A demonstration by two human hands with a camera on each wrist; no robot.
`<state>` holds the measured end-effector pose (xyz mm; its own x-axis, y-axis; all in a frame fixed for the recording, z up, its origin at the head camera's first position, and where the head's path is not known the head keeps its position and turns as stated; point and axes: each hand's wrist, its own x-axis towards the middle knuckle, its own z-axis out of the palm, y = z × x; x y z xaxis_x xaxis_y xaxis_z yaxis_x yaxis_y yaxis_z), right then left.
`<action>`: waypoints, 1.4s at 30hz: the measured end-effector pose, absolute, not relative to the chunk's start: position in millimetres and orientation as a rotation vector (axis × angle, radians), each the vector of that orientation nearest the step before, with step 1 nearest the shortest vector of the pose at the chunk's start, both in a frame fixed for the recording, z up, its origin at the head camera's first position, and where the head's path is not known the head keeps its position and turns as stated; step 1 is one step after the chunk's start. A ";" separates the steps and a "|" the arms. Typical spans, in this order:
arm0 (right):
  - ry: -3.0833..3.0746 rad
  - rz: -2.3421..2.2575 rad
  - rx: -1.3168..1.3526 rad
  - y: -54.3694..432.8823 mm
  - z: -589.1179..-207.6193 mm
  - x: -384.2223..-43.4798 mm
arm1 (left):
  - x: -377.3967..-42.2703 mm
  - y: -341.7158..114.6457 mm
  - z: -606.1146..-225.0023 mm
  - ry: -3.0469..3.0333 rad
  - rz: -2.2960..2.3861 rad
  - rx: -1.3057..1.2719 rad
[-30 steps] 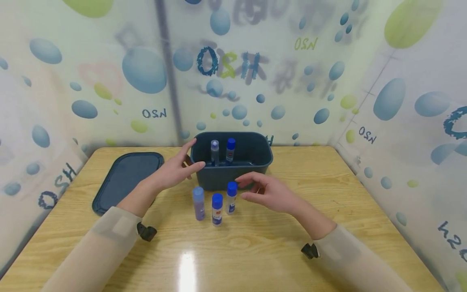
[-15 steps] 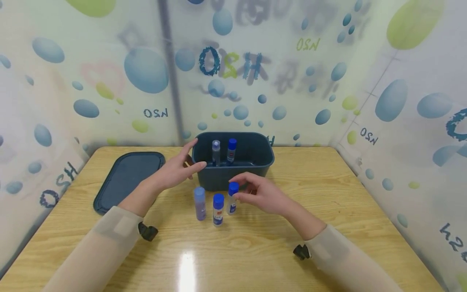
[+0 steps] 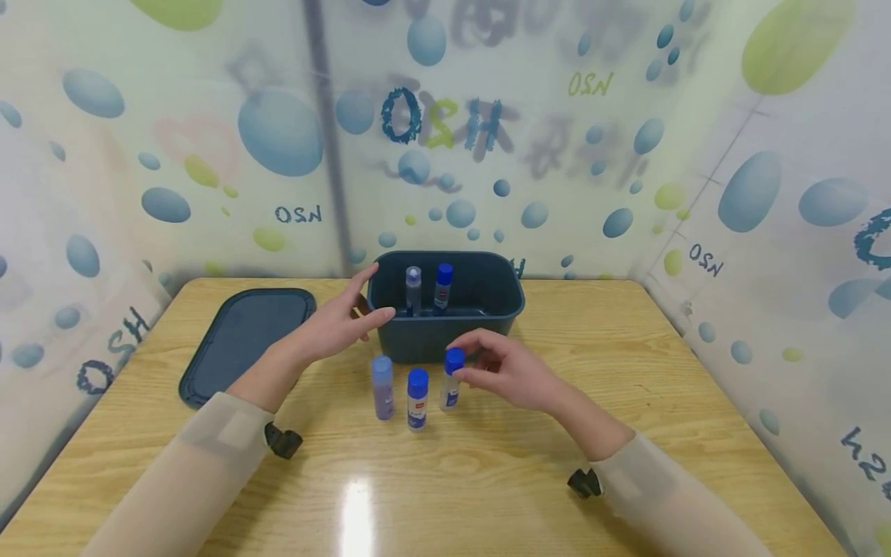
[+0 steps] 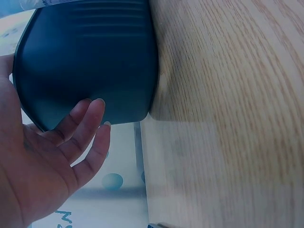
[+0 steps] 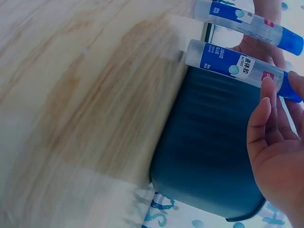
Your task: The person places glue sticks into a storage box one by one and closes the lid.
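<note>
My right hand [image 3: 511, 371] pinches the blue cap of a liquid glue bottle [image 3: 451, 394] between thumb and fingers; its label shows in the right wrist view. The bottle leans slightly, just in front of a dark blue bin [image 3: 418, 340]. My left hand [image 3: 334, 325] rests at the bin's left end, thumb on the front rim and index finger by the back corner, the other fingers loosely bent along the end wall in the left wrist view. Beside the pinched bottle stand another blue-capped glue bottle [image 3: 417, 406] and a pale purple-blue bottle [image 3: 383, 391].
Inside the bin stand a clear-topped bottle [image 3: 414, 292] and a blue-capped glue bottle [image 3: 442, 290]. A dark flat lid [image 3: 244, 340] lies on the wooden table [image 3: 487, 495] at left, partly behind my left forearm. Patterned curtain [image 3: 445, 155] hangs behind and beside the table.
My right hand has closed on the rightmost glue bottle's cap, and the bottle has shifted a little to the right and tilted. My left hand stays at the bin.
</note>
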<state>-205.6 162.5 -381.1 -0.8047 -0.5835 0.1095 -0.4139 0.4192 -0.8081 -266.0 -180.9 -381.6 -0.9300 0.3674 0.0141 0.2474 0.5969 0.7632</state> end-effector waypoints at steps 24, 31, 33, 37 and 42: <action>2.654 -1.536 -1.152 194.2 -318.5 -185.4 | -265.9 -180.6 -381.0 2.678 1.250 0.503; 2.709 -1.635 -1.208 196.6 -303.0 -194.1 | -266.3 -180.6 -381.1 2.675 1.245 0.510; 2.716 -1.663 -1.223 196.9 -298.7 -198.5 | -266.7 -180.8 -381.3 2.673 1.244 0.504; 2.714 -1.731 -1.234 195.8 -291.0 -208.0 | -267.0 -181.2 -381.8 2.673 1.243 0.500; 2.694 -1.864 -1.210 195.2 -284.6 -221.1 | -266.8 -180.9 -382.7 2.670 1.247 0.502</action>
<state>-221.1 195.2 -284.6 -0.7063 -0.3347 0.6238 -0.7018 0.2149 -0.6792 -266.8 -180.9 -382.7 -0.9323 0.3618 0.0035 0.2349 0.5978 0.7664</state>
